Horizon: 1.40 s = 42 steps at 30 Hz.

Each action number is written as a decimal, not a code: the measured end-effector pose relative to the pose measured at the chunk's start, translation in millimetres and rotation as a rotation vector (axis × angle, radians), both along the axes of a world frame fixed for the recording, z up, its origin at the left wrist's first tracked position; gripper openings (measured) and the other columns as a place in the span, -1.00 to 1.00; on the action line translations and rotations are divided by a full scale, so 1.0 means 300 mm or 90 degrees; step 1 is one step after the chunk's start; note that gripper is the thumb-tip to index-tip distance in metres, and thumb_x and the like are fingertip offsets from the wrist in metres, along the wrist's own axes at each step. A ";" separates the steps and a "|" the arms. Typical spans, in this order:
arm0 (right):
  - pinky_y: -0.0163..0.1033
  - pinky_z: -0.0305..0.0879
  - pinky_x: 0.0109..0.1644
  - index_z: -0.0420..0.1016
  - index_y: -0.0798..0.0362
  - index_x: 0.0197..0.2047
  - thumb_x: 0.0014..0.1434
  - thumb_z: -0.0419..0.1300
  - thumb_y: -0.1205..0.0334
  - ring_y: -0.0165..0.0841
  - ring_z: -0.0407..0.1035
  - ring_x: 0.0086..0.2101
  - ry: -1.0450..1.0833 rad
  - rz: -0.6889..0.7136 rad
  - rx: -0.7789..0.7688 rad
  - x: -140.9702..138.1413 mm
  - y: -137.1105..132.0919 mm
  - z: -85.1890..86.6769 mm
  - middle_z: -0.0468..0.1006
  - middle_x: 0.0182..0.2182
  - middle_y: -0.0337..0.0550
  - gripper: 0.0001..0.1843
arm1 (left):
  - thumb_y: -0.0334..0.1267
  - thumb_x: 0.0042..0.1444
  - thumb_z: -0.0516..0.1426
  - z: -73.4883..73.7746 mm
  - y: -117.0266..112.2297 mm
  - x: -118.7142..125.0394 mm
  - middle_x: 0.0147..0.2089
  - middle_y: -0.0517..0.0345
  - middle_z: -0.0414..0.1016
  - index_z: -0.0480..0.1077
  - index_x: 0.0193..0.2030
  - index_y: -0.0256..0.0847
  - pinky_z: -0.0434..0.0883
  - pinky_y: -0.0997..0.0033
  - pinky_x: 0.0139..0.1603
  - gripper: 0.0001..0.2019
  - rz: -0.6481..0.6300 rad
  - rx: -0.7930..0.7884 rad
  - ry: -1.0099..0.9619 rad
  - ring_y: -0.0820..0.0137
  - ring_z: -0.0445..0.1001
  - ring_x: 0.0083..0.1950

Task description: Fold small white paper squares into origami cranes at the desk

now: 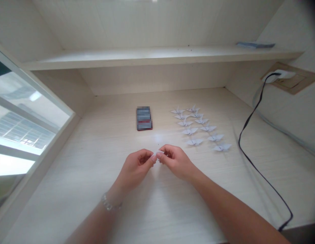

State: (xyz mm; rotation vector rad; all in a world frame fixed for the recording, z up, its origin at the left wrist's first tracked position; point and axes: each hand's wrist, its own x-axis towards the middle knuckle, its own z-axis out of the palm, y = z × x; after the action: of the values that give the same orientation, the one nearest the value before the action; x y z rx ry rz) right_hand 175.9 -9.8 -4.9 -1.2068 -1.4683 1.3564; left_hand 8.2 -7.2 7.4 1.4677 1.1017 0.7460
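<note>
Between my hands, just above the pale desk [96, 142], is a small piece of folded white paper [160, 152], mostly covered by my fingers. My left hand [137, 166] pinches its left side between thumb and fingertips. The right side is pinched by my right hand [176, 162], thumb on top. Beyond my right hand, several white paper cranes [190, 130] stand in two slanting rows with their wings spread. How far the paper in my hands is folded I cannot make out.
A dark, blurred-out pack [144, 118] lies beyond my hands. On the right, a black cable [251, 162] runs from a wall socket [291, 79] down over the desk. A shelf [160, 58] spans the back, holding a flat bluish item [255, 44]. A window [25, 125] is at left.
</note>
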 end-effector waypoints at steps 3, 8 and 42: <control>-0.34 0.17 -0.42 0.42 0.12 -0.43 0.08 0.15 0.12 -0.46 0.26 -0.49 -0.006 0.018 0.013 0.002 -0.006 0.008 0.41 -0.54 -0.22 -0.78 | -0.18 0.04 0.13 0.000 -0.004 0.001 -0.43 0.13 0.44 0.41 -0.38 -0.29 0.31 0.50 -0.37 -0.81 -0.011 0.001 -0.029 0.46 0.36 -0.40; -0.31 0.24 -0.39 0.40 0.14 -0.43 0.04 0.20 0.08 -0.47 0.31 -0.51 0.254 0.089 -0.153 -0.008 -0.008 0.004 0.44 -0.54 -0.21 -0.74 | -0.20 0.04 0.13 0.014 -0.004 -0.001 -0.47 0.15 0.43 0.39 -0.43 -0.30 0.31 0.49 -0.36 -0.82 -0.032 -0.056 -0.130 0.47 0.37 -0.41; -0.35 0.20 -0.45 0.39 0.14 -0.52 -0.12 0.32 0.08 -0.51 0.26 -0.57 0.299 -0.142 -0.153 0.007 0.022 0.009 0.42 -0.58 -0.24 -0.71 | -0.15 0.11 0.04 0.016 0.027 -0.037 -0.53 0.19 0.36 0.34 -0.47 -0.27 0.29 0.51 -0.43 -0.75 0.093 0.055 0.007 0.49 0.32 -0.48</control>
State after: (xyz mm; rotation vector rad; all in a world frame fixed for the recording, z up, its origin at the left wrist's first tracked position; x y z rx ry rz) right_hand 178.0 -3.0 -2.1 -1.0637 -0.8373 1.5588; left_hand -2.8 1.0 12.1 1.4768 1.2077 0.8979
